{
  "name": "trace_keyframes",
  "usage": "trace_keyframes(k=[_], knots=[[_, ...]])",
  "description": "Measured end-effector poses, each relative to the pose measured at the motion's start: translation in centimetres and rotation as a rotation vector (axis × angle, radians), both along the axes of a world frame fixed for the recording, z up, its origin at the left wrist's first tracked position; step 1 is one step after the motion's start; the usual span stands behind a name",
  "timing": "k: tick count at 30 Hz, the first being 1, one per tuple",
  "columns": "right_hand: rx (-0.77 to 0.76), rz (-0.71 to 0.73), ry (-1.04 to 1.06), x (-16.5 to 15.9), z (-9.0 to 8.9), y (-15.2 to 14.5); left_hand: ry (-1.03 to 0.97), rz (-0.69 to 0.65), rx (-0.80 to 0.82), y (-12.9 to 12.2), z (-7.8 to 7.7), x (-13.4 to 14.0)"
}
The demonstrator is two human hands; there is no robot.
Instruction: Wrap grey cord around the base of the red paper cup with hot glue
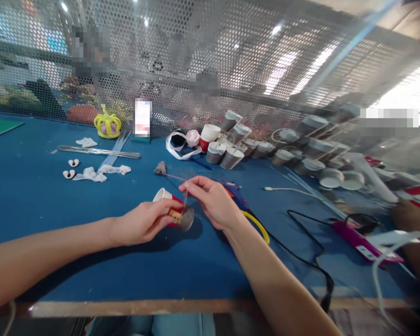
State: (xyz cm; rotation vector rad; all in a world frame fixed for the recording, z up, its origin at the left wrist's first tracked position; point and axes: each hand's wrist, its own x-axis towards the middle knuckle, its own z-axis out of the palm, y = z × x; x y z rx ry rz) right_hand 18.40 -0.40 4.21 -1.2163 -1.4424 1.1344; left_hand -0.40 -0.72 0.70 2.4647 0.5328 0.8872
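My left hand point(140, 221) is closed around a small red and white paper cup point(163, 194), tipped on its side above the blue table. The cup's greyish round end point(187, 219) faces right, and a tan patterned patch shows by my fingertips. My right hand point(213, 198) is closed in a pinch on a thin clear strip point(185, 199) that reaches down to that round end. Just beyond my right fingertips lies a grey tuft point(160, 168) on a thin stem. A blue and orange tool point(233, 190), partly hidden, rests behind my right hand.
Many grey-wrapped cups point(232, 158) stand at the back right. Metal wires point(98, 151), white scraps point(91, 174) and a yellow looped ornament point(107, 123) lie left. A purple power strip point(364, 240) and black cable point(310, 259) are right. A perforated screen point(175, 51) closes the back.
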Motion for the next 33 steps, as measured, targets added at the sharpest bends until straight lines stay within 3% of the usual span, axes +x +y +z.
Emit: trace_keyframes(k=[7, 16, 33], knots=[[0.098, -0.093, 0.063, 0.9, -0.2, 0.0, -0.077, 0.157, -0.327, -0.3, 0.4, 0.3], [0.172, -0.188, -0.053, 1.1, -0.3, 0.0, -0.132, 0.174, -0.51, 0.0, 0.3, 0.7], [0.101, -0.112, -0.256, 0.5, -1.3, 0.3, -0.077, 0.094, -0.231, -1.1, 0.6, 0.0]])
